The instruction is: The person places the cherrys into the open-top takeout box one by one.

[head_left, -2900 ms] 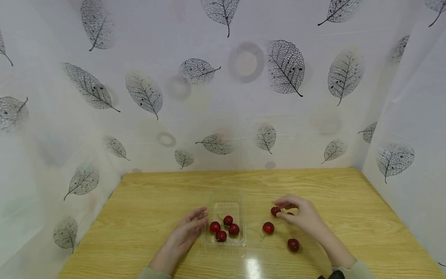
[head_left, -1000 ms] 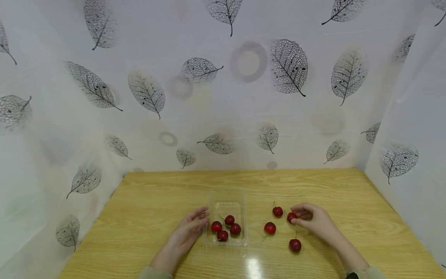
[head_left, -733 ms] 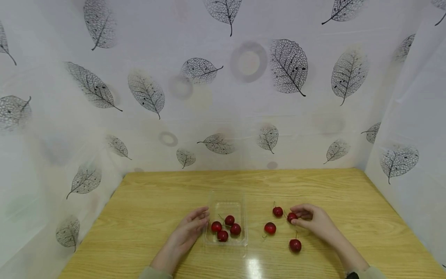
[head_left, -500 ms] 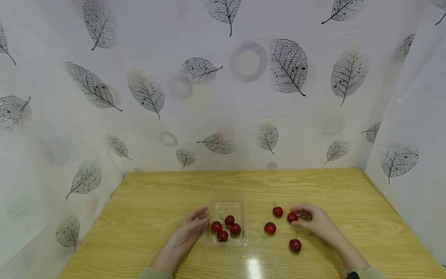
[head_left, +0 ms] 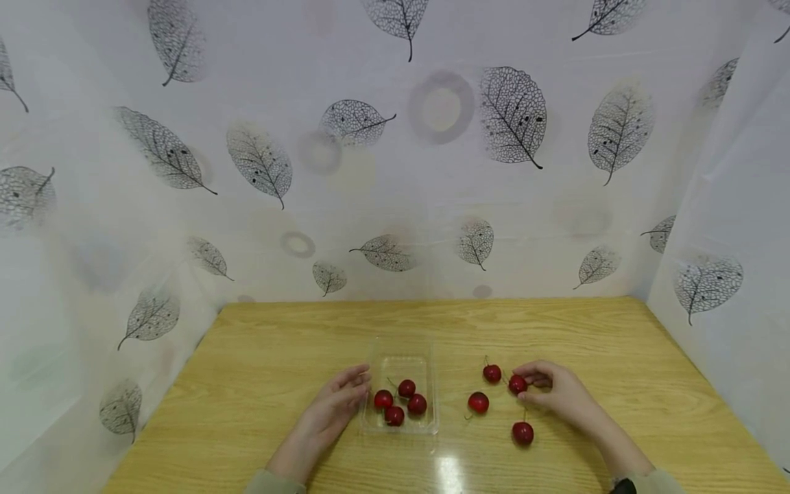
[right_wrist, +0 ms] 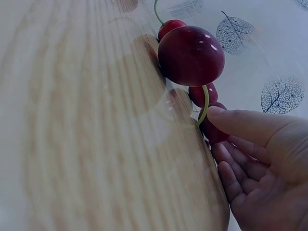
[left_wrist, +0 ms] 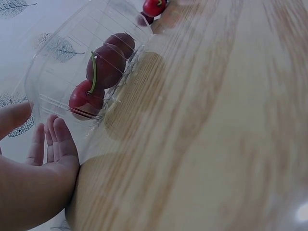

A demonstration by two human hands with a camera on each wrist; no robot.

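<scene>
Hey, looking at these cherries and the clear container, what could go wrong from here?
The right hand holds a smooth, round cherry between thumb and fingers, so it might slip out and roll.

The loose cherry nearest the person sits close to that hand and could get knocked.

The clear container might slide if bumped, as the left hand is beside it but not gripping it.

Pale sheeting (head_left: 420,185) printed with dark, veined leaves (head_left: 513,115) rises at twelve o'clock and continues along nine and three. A faint grey ring (head_left: 416,108) shows toward one o'clock. At six o'clock spreads a yellowish wood-grain tabletop (head_left: 296,343), a white reflection (head_left: 449,475) shining near its front.
</scene>
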